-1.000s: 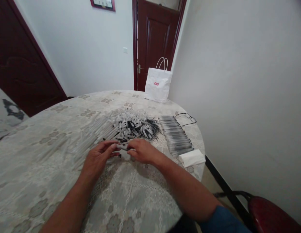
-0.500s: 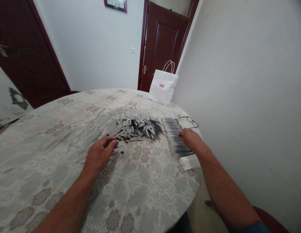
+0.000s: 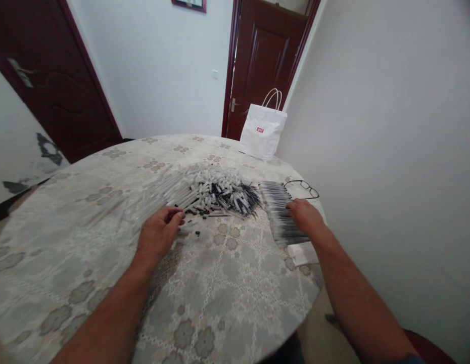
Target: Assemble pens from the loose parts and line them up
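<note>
My left hand (image 3: 159, 235) rests on the table with its fingers curled and pinched at the edge of a spread of clear pen barrels (image 3: 117, 205); what it pinches is hidden. Small black caps (image 3: 197, 233) lie just right of it. Beyond them is a heap of black and white pen parts (image 3: 223, 194). My right hand (image 3: 305, 215) lies flat, fingers stretched, on a neat row of finished pens (image 3: 275, 202) near the table's right edge.
The round table (image 3: 227, 293) wears a lace-patterned cloth. Black-rimmed glasses (image 3: 305, 187) lie beyond the pen row, and a white folded paper (image 3: 301, 253) lies below it. A white paper bag (image 3: 262, 132) stands at the far edge before a dark red door (image 3: 263, 60). The wall is close on the right.
One second ago both hands met on a pen at the table's middle. My right hand then went right to the pen row and stays there. My left hand stays by the barrels.
</note>
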The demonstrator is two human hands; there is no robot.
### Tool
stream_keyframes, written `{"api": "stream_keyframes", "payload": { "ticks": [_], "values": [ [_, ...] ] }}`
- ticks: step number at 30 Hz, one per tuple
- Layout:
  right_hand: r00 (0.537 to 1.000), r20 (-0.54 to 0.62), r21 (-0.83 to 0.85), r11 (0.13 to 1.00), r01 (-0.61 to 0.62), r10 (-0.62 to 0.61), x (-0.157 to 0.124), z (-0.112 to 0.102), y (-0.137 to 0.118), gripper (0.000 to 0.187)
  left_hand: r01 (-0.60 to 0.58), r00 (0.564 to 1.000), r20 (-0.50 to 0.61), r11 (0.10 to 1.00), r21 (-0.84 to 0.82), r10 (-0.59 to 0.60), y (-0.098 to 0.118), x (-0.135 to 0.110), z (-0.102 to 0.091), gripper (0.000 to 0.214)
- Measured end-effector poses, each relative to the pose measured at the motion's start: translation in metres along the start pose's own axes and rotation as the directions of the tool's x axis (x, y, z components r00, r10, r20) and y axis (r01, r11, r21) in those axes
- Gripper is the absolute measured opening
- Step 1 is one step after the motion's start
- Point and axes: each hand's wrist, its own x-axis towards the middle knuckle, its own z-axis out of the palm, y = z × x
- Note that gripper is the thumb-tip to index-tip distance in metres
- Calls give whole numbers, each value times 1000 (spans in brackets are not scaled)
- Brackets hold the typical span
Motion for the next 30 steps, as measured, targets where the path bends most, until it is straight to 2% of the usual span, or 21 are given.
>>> {"api": "stream_keyframes", "payload": {
  "ticks": [4, 7, 9, 12, 14, 16, 19, 21, 26, 30],
  "values": [
    [996, -85, 81, 996, 42, -36, -2, -11, -33, 27, -38, 998, -43, 999, -20, 37, -1, -2, 1, 30],
    [978, -69, 214, 955, 206, -196, -2, -26, -73, 27, -48, 997, -61, 999, -22, 47, -3, -2, 2, 26],
    [939, 1, 307, 894, 326, -343, -3, -38, -104, 26, -69, 994, -84, 998, 11, 70, -4, -3, 2, 25],
    [846, 85, 365, 807, 465, -526, -5, -52, -154, 23, -89, 988, -120, 993, 76, 98, -5, -3, -1, 22],
    [809, 48, 363, 765, 532, -585, -8, -56, -188, 21, -89, 985, -145, 993, 72, 99, -4, -4, -4, 22],
    [795, -16, 356, 740, 571, -606, -11, -55, -221, 21, -88, 980, -177, 996, 28, 92, -2, -4, -6, 22],
    [828, -78, 333, 768, 547, -556, -17, -46, -258, 22, -74, 973, -221, 995, -60, 59, -1, -4, -6, 21],
    [855, -95, 334, 793, 510, -510, -19, -38, -272, 21, -57, 969, -245, 990, -130, 23, -1, -3, -5, 20],
    [887, -140, 328, 825, 461, -440, -13, -29, -284, 23, -34, 962, -268, 957, -288, -47, 1, -2, -6, 22],
    [894, -91, 282, 849, 446, -439, -4, -26, -287, 23, -22, 947, -305, 929, -370, -98, 3, -1, -10, 23]
  ]
}}
